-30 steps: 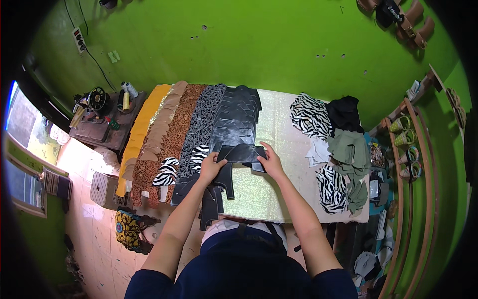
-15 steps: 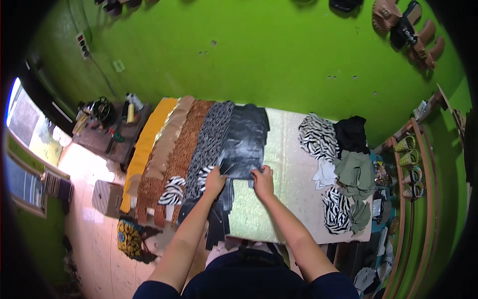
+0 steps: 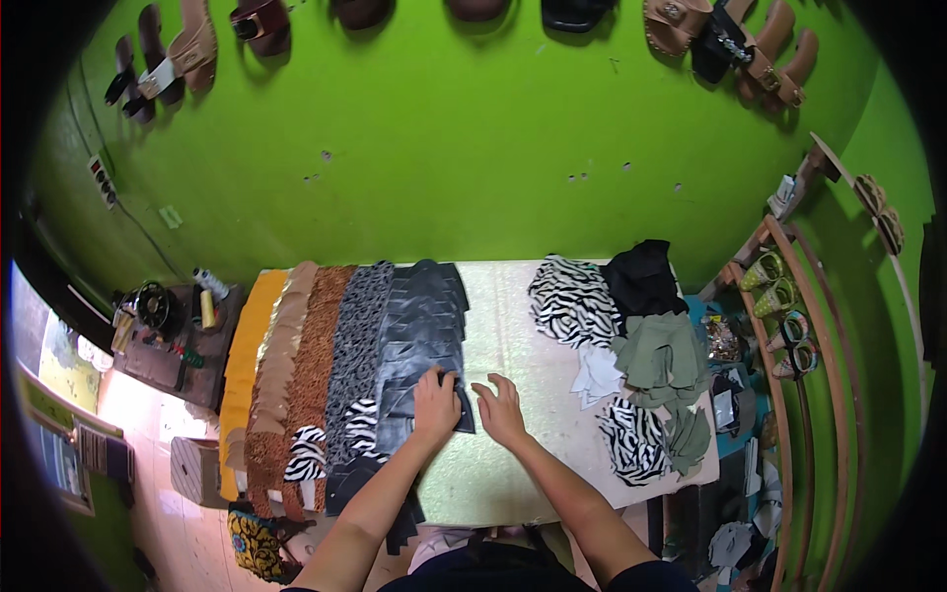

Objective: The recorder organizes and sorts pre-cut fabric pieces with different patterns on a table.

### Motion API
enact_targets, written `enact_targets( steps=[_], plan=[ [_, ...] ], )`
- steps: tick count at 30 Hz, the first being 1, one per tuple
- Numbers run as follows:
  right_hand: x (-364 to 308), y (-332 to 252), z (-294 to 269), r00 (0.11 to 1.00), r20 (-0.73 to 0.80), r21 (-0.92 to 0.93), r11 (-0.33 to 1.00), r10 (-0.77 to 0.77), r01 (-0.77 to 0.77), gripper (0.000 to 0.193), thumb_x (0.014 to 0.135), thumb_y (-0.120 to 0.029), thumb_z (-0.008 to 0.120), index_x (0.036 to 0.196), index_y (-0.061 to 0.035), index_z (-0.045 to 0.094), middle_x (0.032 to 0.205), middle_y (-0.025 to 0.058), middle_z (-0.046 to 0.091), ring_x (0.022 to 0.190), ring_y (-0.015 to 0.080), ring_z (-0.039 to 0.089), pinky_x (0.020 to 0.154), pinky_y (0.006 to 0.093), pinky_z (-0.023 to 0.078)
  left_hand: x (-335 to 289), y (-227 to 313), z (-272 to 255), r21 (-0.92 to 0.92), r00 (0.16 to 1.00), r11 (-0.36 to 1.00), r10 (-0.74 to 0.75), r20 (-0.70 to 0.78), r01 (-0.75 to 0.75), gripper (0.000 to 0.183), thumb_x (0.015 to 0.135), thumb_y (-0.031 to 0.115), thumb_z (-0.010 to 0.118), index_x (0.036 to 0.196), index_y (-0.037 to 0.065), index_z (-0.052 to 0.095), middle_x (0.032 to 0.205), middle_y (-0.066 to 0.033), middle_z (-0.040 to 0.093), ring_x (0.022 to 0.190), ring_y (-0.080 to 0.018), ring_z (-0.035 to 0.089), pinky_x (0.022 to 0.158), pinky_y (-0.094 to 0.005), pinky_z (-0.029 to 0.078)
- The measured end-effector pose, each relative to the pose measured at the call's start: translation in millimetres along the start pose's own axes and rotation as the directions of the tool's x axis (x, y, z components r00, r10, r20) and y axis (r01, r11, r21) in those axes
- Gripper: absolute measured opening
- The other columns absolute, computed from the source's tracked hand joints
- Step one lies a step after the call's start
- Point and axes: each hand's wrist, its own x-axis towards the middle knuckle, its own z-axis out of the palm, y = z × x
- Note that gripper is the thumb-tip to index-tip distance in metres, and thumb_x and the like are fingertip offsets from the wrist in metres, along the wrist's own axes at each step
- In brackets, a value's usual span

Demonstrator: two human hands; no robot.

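My left hand (image 3: pixel 437 405) rests on a row of overlapping black leather-like pieces (image 3: pixel 419 316), at the row's near end. Its fingers lie flat on a small dark piece there. Just to the right, my right hand (image 3: pixel 501 409) hovers over or touches the pale tabletop (image 3: pixel 503 326), empty, with its thumb and fingers apart. Beside the black row run similar rows: grey-and-black patterned pieces (image 3: pixel 357 316), brown textured pieces (image 3: pixel 324 335), tan pieces (image 3: pixel 284 370) and yellow pieces (image 3: pixel 252 345). Zebra-print pieces (image 3: pixel 306 454) lie across the near ends of some rows.
Piles of zebra-print (image 3: pixel 574 301), black (image 3: pixel 643 276) and olive fabric pieces (image 3: pixel 661 357) lie on the table's right. A wooden rack (image 3: pixel 804 395) with sandals (image 3: pixel 764 271) stands beyond them. A small dark bench (image 3: pixel 178 345) with thread spools is at left. Sandals (image 3: pixel 192 44) hang on the green wall.
The view has tilted up, showing more hanging sandals. My right hand has let go of the black piece's edge and opened. My left hand now lies flatter on the black row.
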Motion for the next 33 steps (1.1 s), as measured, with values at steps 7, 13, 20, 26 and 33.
enact_targets(
  steps=[7,13,20,26,33],
  plan=[
    [38.3,89.0,-80.8,0.996,-0.072,-0.128,0.990,0.049,-0.058,0.039,0.076,-0.005,0.052,0.115,-0.0041,0.048,0.119,0.0185,0.041,0.113,0.0359,0.037,0.095,0.0444,0.031,63.3,61.2,53.1,-0.137,0.978,0.989,0.090,0.189,-0.064,0.033,0.072,0.010,0.054,0.105,0.005,0.053,0.106,-0.0171,0.049,0.094,-0.0318,0.051,0.079,-0.0410,0.041],
    [87.5,166.8,-126.6,0.988,-0.137,-0.260,0.960,0.069,-0.103,0.048,0.072,-0.010,0.058,0.118,-0.0043,0.045,0.121,0.0196,0.039,0.115,0.0367,0.035,0.097,0.0440,0.030,134.6,99.9,105.4,-0.168,0.979,0.986,0.054,0.198,-0.021,0.038,0.073,0.016,0.057,0.108,0.002,0.050,0.104,-0.0176,0.050,0.092,-0.0334,0.052,0.079,-0.0412,0.043],
    [139.6,223.3,-148.1,0.946,-0.087,-0.196,0.926,0.311,-0.323,0.079,0.067,-0.024,0.070,0.132,-0.0068,0.029,0.127,0.0258,0.030,0.117,0.0407,0.031,0.096,0.0446,0.031,207.9,107.3,163.1,-0.145,0.987,0.985,-0.070,0.147,0.091,0.071,0.068,0.034,0.069,0.122,-0.001,0.038,0.116,-0.0244,0.043,0.103,-0.0361,0.049,0.088,-0.0388,0.042],
    [162.7,237.6,-150.5,0.945,0.063,-0.251,0.921,0.322,-0.297,0.085,0.063,-0.034,0.073,0.133,-0.0101,0.030,0.132,0.0242,0.025,0.122,0.0390,0.026,0.098,0.0451,0.029,233.1,110.4,177.7,-0.071,0.954,0.983,-0.144,0.261,0.168,0.089,0.063,0.047,0.070,0.129,0.002,0.032,0.126,-0.0266,0.036,0.111,-0.0387,0.042,0.091,-0.0429,0.038],
    [187.6,247.7,-154.3,0.976,0.191,-0.335,0.942,0.101,-0.032,0.072,0.062,-0.033,0.073,0.122,-0.0073,0.043,0.122,0.0173,0.040,0.116,0.0306,0.036,0.094,0.0398,0.032,242.8,125.1,181.0,0.057,0.955,0.996,-0.085,0.284,0.072,0.086,0.058,0.046,0.072,0.129,0.012,0.036,0.127,-0.0244,0.035,0.115,-0.0387,0.038,0.093,-0.0454,0.035]
  ],
)
